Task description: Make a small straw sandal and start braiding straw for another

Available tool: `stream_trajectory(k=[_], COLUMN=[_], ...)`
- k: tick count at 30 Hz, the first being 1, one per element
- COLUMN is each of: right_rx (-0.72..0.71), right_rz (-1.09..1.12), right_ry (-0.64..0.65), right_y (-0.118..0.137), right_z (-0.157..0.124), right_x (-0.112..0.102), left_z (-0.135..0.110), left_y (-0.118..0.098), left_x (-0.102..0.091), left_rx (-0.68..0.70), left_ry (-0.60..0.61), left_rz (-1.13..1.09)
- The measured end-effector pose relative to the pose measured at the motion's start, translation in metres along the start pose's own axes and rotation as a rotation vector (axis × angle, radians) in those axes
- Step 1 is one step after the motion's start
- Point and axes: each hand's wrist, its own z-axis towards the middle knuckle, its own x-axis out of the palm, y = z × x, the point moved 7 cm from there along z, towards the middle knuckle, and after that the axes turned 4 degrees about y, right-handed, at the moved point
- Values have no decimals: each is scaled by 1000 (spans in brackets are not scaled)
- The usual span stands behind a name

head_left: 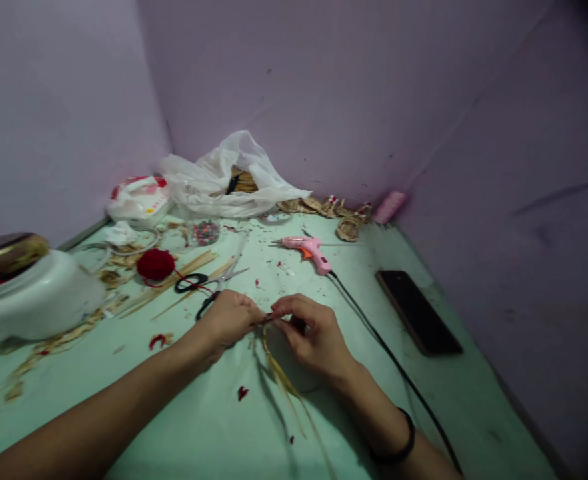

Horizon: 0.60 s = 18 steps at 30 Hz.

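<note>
My left hand (231,320) and my right hand (311,333) meet above the middle of the green table, fingertips almost touching. Between them they pinch the upper end of a bundle of straw strips (280,373), whose loose yellowish ends hang down toward me. Something small and dark red shows at the pinch, too small to make out. Just behind my left hand lie black-handled scissors (209,283), blades spread, with a red thread across the handles. That thread runs from a ball of red yarn (156,265). Beyond my right hand rests a pink glue gun (310,251).
The glue gun's black cord (384,350) runs along my right arm. A phone (418,312) lies at the right. At the left stands a white pot (39,293). Toward the wall are a plastic bag (234,167), a tub of beads (206,233) and dried braided pieces (348,229).
</note>
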Motion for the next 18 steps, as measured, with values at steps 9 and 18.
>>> stream_trajectory(k=[9, 18], right_rx=[802, 975], right_rz=[-788, -882], right_ry=[-316, -176], right_y=[-53, -116], right_z=[-47, -77], right_x=[-184, -198], left_z=[10, 15], left_y=[7, 17], left_x=[-2, -2], left_rx=[9, -45], left_ry=[42, 95], left_rz=[105, 118])
